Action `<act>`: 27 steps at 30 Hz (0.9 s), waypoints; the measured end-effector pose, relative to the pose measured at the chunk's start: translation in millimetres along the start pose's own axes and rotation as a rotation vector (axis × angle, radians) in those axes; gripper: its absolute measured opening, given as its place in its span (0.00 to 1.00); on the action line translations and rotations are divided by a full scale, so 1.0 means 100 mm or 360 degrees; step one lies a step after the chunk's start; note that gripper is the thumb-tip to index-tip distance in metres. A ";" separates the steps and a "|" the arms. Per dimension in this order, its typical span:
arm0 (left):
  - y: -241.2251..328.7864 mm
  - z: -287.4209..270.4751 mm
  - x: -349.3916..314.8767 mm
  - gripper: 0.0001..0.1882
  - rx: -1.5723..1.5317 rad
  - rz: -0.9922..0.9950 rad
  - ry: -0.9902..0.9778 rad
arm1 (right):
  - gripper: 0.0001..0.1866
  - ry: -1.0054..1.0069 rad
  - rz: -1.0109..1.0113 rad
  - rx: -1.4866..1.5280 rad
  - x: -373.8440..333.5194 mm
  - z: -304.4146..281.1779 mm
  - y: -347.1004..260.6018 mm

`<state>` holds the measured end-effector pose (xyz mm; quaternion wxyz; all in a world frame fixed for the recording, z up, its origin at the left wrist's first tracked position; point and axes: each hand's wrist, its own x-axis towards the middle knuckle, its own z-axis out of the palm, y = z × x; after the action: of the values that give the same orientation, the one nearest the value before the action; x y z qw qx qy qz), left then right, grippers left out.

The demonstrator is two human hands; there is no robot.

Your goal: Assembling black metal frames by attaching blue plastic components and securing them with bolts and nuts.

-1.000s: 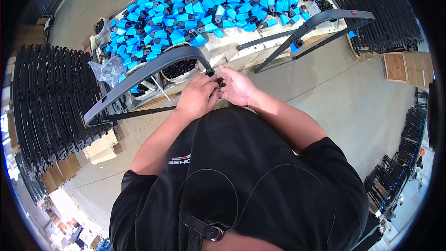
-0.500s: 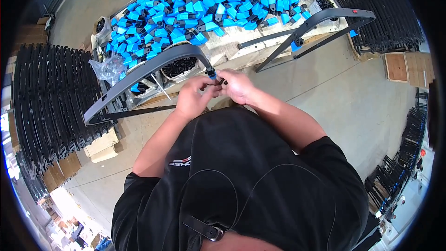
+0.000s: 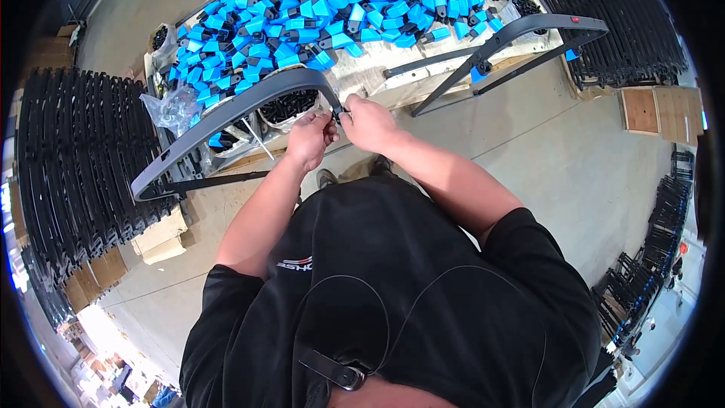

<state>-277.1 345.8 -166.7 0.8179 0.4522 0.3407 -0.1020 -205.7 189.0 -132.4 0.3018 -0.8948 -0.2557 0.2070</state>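
A curved dark grey frame (image 3: 302, 78) hangs over the table's near edge, its long arm running down to the left. At its right-hand end my right hand (image 3: 368, 125) is closed, thumb and fingers gripping the bar's tip. My left hand (image 3: 308, 140) is beside it, fingers curled close to the same end. Whatever lies in those fingers is too small or hidden to make out. Just behind the left hand, a round container of small black parts (image 3: 291, 107) shows under the arch. Beyond spreads a big heap of blue and black plastic pieces (image 3: 302, 26).
A second curved frame (image 3: 521, 28) leans over the right part of the wooden table (image 3: 362, 79). Stacks of black frames stand at the left (image 3: 83, 151) and the far right (image 3: 615, 19). A clear plastic bag (image 3: 172, 109) lies by the table's left corner. A wooden box (image 3: 642, 111) is at right.
Both hands have moved slightly up and away from me, onto the frame's end. The left hand has drawn a little apart from the right. The frame has hardly shifted.
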 end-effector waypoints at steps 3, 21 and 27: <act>0.04 -0.02 0.03 0.08 0.0031 -0.0083 -0.0017 | 0.15 -0.0033 0.0038 -0.0006 -0.02 -0.01 -0.02; 0.04 0.08 0.04 0.19 0.0235 -0.0389 0.0031 | 0.15 -0.0042 0.0052 0.0036 0.00 0.03 0.01; 0.00 -0.04 0.02 0.04 0.0270 0.0151 -0.0046 | 0.15 -0.0024 0.0042 0.0063 0.01 0.05 0.04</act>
<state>-277.8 349.7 -169.3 0.7855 0.5339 0.2972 -0.0980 -206.1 188.9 -138.9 0.3148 -0.8904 -0.2418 0.2226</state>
